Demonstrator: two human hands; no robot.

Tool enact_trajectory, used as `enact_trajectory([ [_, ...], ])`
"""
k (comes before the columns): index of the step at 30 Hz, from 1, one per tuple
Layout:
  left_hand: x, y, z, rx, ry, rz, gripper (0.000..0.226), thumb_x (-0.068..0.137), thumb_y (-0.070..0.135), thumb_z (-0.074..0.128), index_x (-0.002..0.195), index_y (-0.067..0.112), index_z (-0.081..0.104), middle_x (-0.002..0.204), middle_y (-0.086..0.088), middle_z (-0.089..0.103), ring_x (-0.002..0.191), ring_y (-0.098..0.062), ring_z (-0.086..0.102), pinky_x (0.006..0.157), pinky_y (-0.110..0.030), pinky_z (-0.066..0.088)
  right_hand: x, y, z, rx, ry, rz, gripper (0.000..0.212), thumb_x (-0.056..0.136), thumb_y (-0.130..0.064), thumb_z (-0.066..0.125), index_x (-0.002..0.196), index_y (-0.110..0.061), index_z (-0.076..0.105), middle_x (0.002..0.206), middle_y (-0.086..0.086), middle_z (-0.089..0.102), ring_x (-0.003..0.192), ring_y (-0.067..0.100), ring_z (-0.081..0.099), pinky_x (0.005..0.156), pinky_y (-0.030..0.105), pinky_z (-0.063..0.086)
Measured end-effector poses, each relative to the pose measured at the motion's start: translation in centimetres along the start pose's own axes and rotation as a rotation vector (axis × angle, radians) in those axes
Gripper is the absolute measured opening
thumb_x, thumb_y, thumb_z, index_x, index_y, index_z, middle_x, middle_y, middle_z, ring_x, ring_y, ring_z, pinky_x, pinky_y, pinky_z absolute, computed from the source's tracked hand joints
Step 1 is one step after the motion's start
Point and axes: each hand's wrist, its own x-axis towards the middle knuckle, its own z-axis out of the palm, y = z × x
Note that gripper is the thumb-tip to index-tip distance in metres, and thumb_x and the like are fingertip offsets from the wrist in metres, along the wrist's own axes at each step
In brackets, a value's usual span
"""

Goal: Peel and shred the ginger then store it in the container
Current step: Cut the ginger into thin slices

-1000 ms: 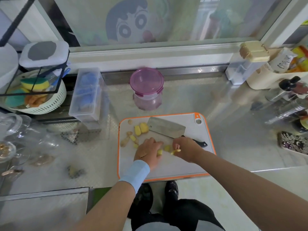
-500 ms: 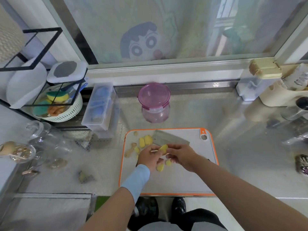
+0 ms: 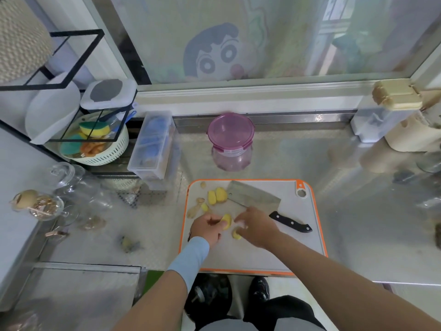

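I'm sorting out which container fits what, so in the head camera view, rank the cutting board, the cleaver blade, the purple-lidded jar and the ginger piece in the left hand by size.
1. cutting board
2. purple-lidded jar
3. cleaver blade, close to the jar, so unsure
4. ginger piece in the left hand

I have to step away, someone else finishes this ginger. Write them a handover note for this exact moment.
Left hand: holds a peeled ginger piece just above the cutting board.
Right hand: over the board, fingertips at another small ginger piece; whether it grips it, cannot tell.
Cleaver: lying flat on the board, untouched.
More peeled pieces and peel scraps sit at the board's far-left.
Container: behind the board, lid on, looks empty.
Done: peeling, mostly.
Left: shred, open the container, store.
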Motion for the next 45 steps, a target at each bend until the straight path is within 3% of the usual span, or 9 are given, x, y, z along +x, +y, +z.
enact_trajectory([
  [4, 0.2, -0.8, -0.8, 0.103, 0.009, 0.011, 0.011, 0.084, 0.025, 0.073, 0.091, 0.019, 0.068, 0.085, -0.002, 0.071, 0.053, -0.014, 0.061, 0.064, -0.032, 0.053, -1.0, 0.7, 1.1, -0.152, 0.0, -0.097, 0.021, 0.087, -0.034, 0.069, 0.107, -0.028, 0.067, 0.115, -0.004, 0.046, 0.105, 0.019, 0.053, 0.083, 0.033, 0.048],
  [7, 0.4, -0.3, -0.1, 0.16, -0.034, 0.0, 0.014, 0.086, 0.029, 0.07, 0.095, 0.019, 0.066, 0.087, 0.001, 0.071, 0.055, -0.012, 0.063, 0.064, -0.027, 0.05, -1.2, 1.3, 0.7, -0.197, 0.01, -0.115, 0.012, 0.09, -0.032, 0.067, 0.099, -0.024, 0.068, 0.114, -0.003, 0.048, 0.1, 0.021, 0.057, 0.079, 0.033, 0.048],
  [14, 0.4, 1.3, 3.1, 0.204, 0.038, 0.017, 0.008, 0.089, 0.032, 0.065, 0.094, 0.026, 0.064, 0.083, 0.003, 0.071, 0.066, -0.014, 0.067, 0.062, -0.026, 0.046, -0.9, 1.4, -0.2, -0.19, -0.017, -0.097, 0.032, 0.093, -0.037, 0.058, 0.124, -0.03, 0.057, 0.12, -0.006, 0.051, 0.105, 0.022, 0.059, 0.084, 0.035, 0.049],
  [17, 0.2, 1.4, 2.5, 0.1, 0.05, 0.001, 0.008, 0.09, 0.032, 0.066, 0.095, 0.026, 0.065, 0.083, 0.003, 0.072, 0.055, -0.007, 0.064, 0.057, -0.024, 0.044, -0.3, 0.0, -0.3, 0.301, 0.047, 0.12, 0.03, 0.098, -0.019, 0.047, 0.123, -0.024, 0.063, 0.116, -0.004, 0.061, 0.097, 0.018, 0.062, 0.076, 0.024, 0.049],
  [20, 0.2, 1.3, 1.8, -0.099, -0.002, -0.059, 0.01, 0.093, 0.025, 0.064, 0.099, 0.018, 0.066, 0.088, -0.004, 0.072, 0.058, -0.012, 0.063, 0.052, -0.024, 0.043, -0.3, -0.8, -1.3, 0.883, -0.08, 0.25, 0.02, 0.096, -0.016, 0.059, 0.112, -0.013, 0.07, 0.095, 0.001, 0.071, 0.069, 0.014, 0.062, 0.055, 0.021, 0.047],
  [23, 0.1, 1.8, 1.6, -0.137, -0.035, -0.073, 0.009, 0.093, 0.023, 0.063, 0.098, 0.017, 0.067, 0.092, -0.006, 0.07, 0.066, -0.016, 0.063, 0.052, -0.025, 0.045, -0.8, -1.3, -2.1, 1.065, -0.113, 0.275, 0.012, 0.093, -0.015, 0.068, 0.101, -0.007, 0.073, 0.088, 0.008, 0.073, 0.061, 0.016, 0.063, 0.056, 0.027, 0.052],
  [35, 0.5, 1.5, 1.3, -0.24, -0.135, -0.026, 0.014, 0.088, 0.012, 0.07, 0.102, 0.009, 0.068, 0.09, -0.012, 0.073, 0.081, -0.023, 0.07, 0.076, -0.034, 0.059, -1.0, -2.3, -2.0, 0.666, 0.064, 0.243, 0.017, 0.084, -0.032, 0.075, 0.068, -0.027, 0.076, 0.053, -0.002, 0.065, 0.053, 0.01, 0.059, 0.062, 0.03, 0.053],
  [41, 0.6, 1.8, 1.3, -0.211, -0.171, -0.028, 0.013, 0.088, 0.014, 0.069, 0.098, 0.005, 0.067, 0.088, -0.013, 0.07, 0.075, -0.023, 0.067, 0.074, -0.036, 0.059, -1.5, -2.6, -2.7, 0.657, 0.048, 0.24, 0.015, 0.087, -0.029, 0.071, 0.076, -0.022, 0.077, 0.059, 0.002, 0.069, 0.057, 0.013, 0.066, 0.066, 0.035, 0.06],
  [45, 0.8, 2.0, 1.4, -0.194, -0.209, -0.014, 0.012, 0.091, 0.017, 0.065, 0.098, 0.007, 0.065, 0.095, -0.014, 0.068, 0.077, -0.022, 0.065, 0.07, -0.033, 0.058, -1.8, -2.4, -3.0, 0.867, 0.025, 0.273, 0.01, 0.089, -0.02, 0.073, 0.087, -0.011, 0.075, 0.065, 0.003, 0.071, 0.063, 0.016, 0.069, 0.068, 0.036, 0.062],
])
